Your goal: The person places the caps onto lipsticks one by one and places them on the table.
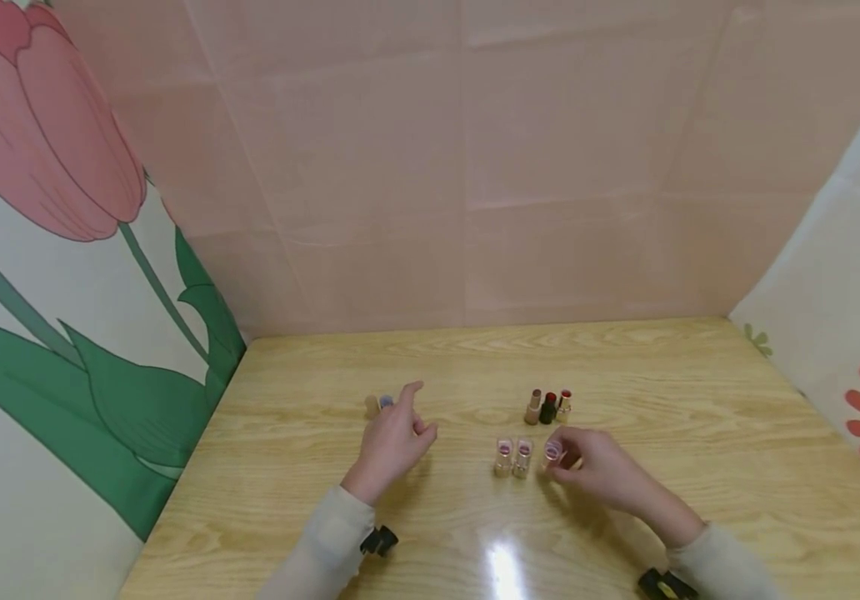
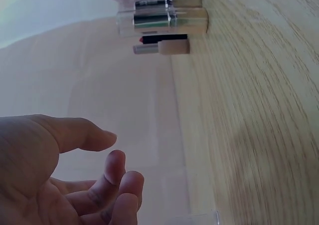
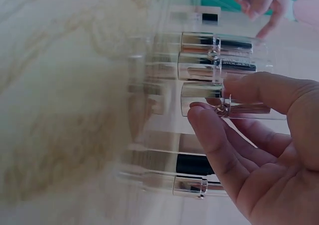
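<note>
My right hand (image 1: 601, 468) pinches a clear-capped lipstick (image 1: 552, 452) upright at the table, just right of two similar capped lipsticks (image 1: 503, 458). In the right wrist view, thumb and fingers of the hand (image 3: 269, 130) hold that lipstick (image 3: 202, 91) at its middle, beside the other two (image 3: 197, 67). My left hand (image 1: 392, 442) is over the left part of the table, fingers loosely bent, holding nothing; in the left wrist view the hand (image 2: 75, 170) shows a gap between thumb and fingers. Partly hidden behind it are a tan item (image 1: 372, 407) and a blue-topped item (image 1: 386, 402).
Three uncapped lipsticks (image 1: 547, 408) stand in a row behind the capped ones. The wooden table (image 1: 445, 367) meets a pink backdrop (image 1: 467, 167), with a tulip-printed cloth (image 1: 100, 350) at left and a flower-printed cloth (image 1: 835, 275) at right.
</note>
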The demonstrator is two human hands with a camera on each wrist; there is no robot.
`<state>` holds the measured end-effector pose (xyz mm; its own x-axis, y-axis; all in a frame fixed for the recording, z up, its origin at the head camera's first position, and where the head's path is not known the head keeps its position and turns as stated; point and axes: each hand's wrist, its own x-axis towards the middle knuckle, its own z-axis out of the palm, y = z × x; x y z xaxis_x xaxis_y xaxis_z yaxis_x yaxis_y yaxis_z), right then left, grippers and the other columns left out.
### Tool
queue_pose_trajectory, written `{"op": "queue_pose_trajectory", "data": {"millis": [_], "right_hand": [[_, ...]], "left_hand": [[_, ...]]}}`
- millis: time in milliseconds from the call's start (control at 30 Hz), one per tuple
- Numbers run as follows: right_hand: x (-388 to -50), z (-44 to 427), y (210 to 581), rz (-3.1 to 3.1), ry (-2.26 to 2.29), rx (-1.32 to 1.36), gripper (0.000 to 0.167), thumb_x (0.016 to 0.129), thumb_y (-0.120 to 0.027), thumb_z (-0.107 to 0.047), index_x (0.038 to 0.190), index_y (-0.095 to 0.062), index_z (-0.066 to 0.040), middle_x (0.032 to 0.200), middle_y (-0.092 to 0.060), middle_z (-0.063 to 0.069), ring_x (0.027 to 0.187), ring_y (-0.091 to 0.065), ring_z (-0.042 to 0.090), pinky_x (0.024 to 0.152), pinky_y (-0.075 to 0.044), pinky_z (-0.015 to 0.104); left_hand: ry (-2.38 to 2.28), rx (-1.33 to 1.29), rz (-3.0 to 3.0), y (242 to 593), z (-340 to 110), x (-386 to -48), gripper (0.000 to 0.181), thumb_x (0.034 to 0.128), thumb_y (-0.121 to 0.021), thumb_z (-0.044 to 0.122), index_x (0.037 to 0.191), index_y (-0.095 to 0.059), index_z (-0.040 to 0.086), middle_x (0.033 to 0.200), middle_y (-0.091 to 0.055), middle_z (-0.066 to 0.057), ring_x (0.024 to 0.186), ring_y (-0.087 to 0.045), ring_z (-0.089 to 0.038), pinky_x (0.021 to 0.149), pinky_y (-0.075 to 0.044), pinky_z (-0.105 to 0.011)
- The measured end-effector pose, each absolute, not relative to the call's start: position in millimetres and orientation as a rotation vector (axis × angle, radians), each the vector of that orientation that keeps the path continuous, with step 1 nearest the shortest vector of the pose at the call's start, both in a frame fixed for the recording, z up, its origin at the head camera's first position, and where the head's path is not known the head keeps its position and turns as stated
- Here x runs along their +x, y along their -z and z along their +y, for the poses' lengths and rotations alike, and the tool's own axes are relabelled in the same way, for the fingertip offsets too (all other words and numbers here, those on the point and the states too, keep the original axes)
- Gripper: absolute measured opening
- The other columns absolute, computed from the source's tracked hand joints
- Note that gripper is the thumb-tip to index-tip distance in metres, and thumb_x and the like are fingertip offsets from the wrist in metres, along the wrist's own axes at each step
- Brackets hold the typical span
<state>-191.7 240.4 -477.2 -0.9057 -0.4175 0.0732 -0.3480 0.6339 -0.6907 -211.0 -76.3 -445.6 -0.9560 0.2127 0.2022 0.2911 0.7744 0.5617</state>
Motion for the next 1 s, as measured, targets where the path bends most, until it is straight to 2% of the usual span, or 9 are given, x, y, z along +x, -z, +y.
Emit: {"op": "queue_pose_trajectory", "data": {"millis": [300, 833, 1000], "right_hand": [[-193, 236, 482, 2.763, 1.135, -0.628, 0.02, 0.081, -0.081, -0.011, 0.091, -0.064, -0.009, 0.083, -0.067, -0.004, 0.075, -0.065, 0.009, 0.065, -0.055, 0.022], [-199, 230, 486, 2.721, 1.16, -0.626, 0.02, 0.081, -0.08, -0.009, 0.093, -0.063, -0.01, 0.085, -0.067, -0.002, 0.078, -0.066, 0.013, 0.067, -0.056, 0.023], [-197, 232, 484, 2.666, 1.188, -0.596, 0.026, 0.081, -0.081, -0.01, 0.1, -0.063, -0.008, 0.092, -0.069, 0.004, 0.083, -0.068, 0.018, 0.068, -0.056, 0.023]], "left_hand": [[0.947, -0.374, -2.846, 443, -77, -210, 0.066, 0.0909, -0.073, 0.02, 0.147, -0.042, 0.002, 0.072, -0.063, 0.009, 0.049, -0.048, -0.003, 0.041, -0.037, -0.023], [0.962, -0.35, -2.855, 446, -81, -213, 0.065, 0.0906, -0.072, 0.018, 0.146, -0.043, 0.003, 0.075, -0.068, 0.005, 0.051, -0.051, -0.004, 0.042, -0.04, -0.024], [0.967, -0.255, -2.89, 448, -87, -219, 0.065, 0.0912, -0.071, 0.018, 0.147, -0.041, 0.004, 0.069, -0.061, 0.005, 0.048, -0.049, -0.008, 0.039, -0.036, -0.025]]}}
